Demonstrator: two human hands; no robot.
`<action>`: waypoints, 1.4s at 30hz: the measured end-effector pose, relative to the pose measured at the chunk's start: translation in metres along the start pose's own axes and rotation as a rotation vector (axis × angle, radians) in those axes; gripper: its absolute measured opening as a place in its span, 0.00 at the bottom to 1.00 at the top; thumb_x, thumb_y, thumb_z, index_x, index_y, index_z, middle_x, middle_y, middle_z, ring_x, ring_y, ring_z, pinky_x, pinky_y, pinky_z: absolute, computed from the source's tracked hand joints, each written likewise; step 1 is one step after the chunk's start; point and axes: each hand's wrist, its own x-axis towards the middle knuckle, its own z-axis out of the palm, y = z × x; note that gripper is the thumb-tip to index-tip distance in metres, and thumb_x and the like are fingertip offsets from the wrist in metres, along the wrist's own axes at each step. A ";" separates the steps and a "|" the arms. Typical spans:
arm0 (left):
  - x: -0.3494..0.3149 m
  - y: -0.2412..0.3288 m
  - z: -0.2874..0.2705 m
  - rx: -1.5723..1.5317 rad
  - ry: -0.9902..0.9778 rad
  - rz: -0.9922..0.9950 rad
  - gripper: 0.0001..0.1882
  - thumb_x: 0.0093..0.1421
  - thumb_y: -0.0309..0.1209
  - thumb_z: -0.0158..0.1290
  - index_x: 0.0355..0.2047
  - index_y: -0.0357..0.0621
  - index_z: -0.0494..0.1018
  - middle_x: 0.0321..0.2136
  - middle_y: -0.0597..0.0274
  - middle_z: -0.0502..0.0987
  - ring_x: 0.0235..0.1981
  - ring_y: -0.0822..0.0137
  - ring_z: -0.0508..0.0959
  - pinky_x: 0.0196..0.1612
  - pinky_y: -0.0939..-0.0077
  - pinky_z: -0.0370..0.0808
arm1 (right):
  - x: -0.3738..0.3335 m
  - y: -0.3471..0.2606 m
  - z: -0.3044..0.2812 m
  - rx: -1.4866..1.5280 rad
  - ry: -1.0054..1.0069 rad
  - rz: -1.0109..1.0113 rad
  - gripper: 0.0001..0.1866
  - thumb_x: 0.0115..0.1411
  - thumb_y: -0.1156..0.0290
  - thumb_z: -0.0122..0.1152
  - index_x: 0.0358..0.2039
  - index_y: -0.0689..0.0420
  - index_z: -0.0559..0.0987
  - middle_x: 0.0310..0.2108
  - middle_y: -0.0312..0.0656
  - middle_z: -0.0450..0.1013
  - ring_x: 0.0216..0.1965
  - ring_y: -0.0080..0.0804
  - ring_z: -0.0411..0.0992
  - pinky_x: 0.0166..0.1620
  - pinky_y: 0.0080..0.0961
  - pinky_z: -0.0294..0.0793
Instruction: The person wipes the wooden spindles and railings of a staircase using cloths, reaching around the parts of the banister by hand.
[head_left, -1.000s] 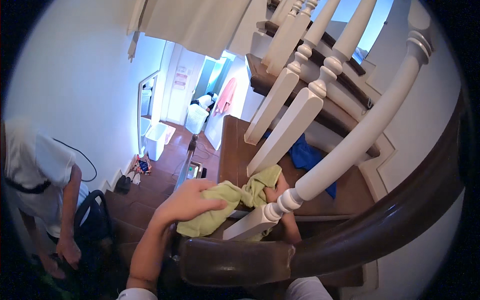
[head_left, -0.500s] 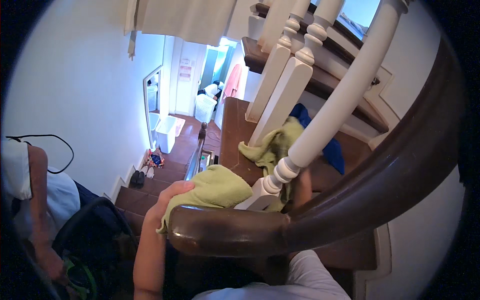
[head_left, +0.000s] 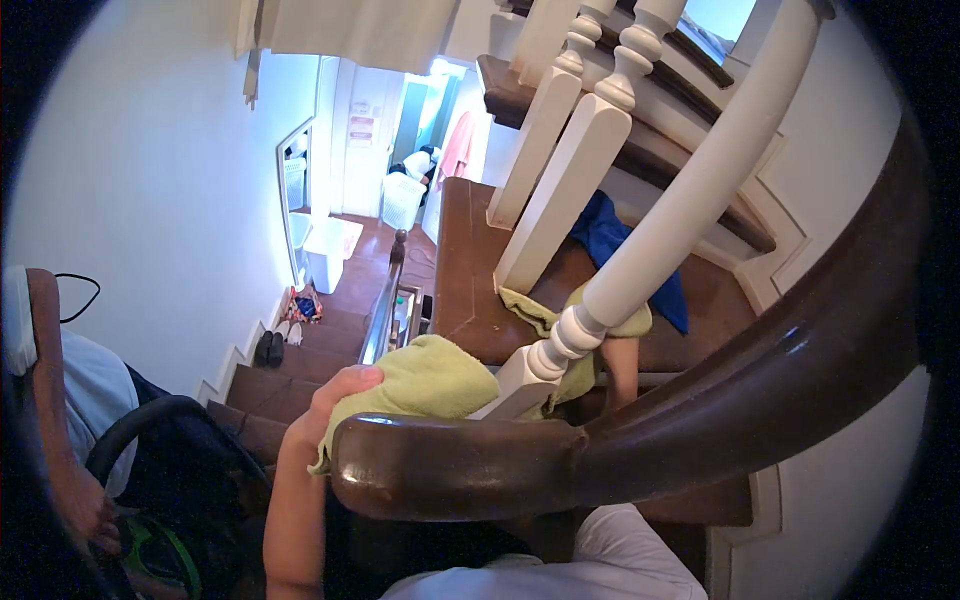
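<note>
My left hand grips a light green cloth, thumb on top, beside the rounded end of the dark brown handrail. Reaching in behind the white balusters, my right hand is at a second green cloth, which is bunched around it low over the brown stair tread. The cloth and the nearest baluster hide its fingers. A blue cloth lies on that tread just beyond, partly behind the baluster.
Brown stairs descend at the left, with shoes along the wall. Below stand a white bin, a laundry basket and a mirror. Another person's arm is at the far left, beside a black curved object.
My right hand and its green cloth have shifted slightly right and nearer along the tread, uncovering more of the blue cloth. My left hand has stayed nearly still.
</note>
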 end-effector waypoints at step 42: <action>0.096 0.016 0.046 1.553 0.460 0.578 0.23 0.40 0.41 0.56 0.37 0.46 0.76 0.35 0.52 0.71 0.36 0.51 0.75 0.39 0.60 0.71 | 0.060 -0.053 0.026 -0.419 -0.126 -0.236 0.21 0.44 0.62 0.70 0.34 0.61 0.74 0.23 0.40 0.74 0.26 0.28 0.73 0.32 0.25 0.72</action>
